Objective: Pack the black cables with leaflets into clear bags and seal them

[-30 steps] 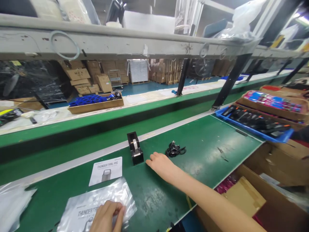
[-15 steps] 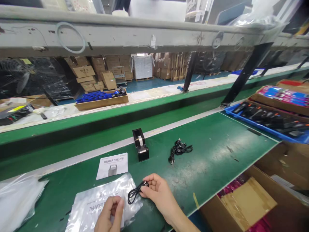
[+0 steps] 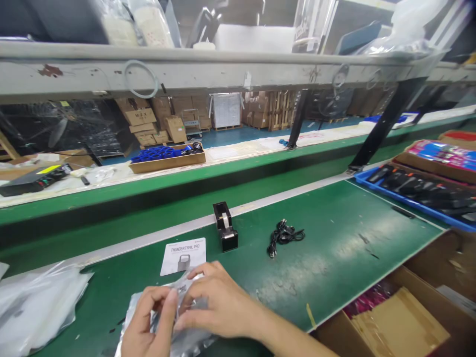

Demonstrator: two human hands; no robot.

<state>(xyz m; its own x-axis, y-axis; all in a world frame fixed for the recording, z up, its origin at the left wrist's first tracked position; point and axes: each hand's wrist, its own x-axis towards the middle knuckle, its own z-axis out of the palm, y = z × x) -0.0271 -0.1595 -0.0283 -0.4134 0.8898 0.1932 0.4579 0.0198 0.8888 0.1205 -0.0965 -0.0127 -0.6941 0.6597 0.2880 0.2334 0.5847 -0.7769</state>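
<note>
Step in hand: two-handed work on the foil bag (image 3: 193, 342). It lay on the counter (image 3: 334, 238), nearer the person than the tape dispenser (image 3: 225, 233). Left hand (image 3: 148, 322) pinched it between thumb and fingers. Right hand (image 3: 219, 305) had its grip curled shut over the upper edge, hiding anything beneath. Limp film; further handling judged to need both holds kept. Leaflet (image 3: 183, 256) lay just left of the dispenser and cable bundle (image 3: 284, 235) to its right, neither obstructing.
</note>
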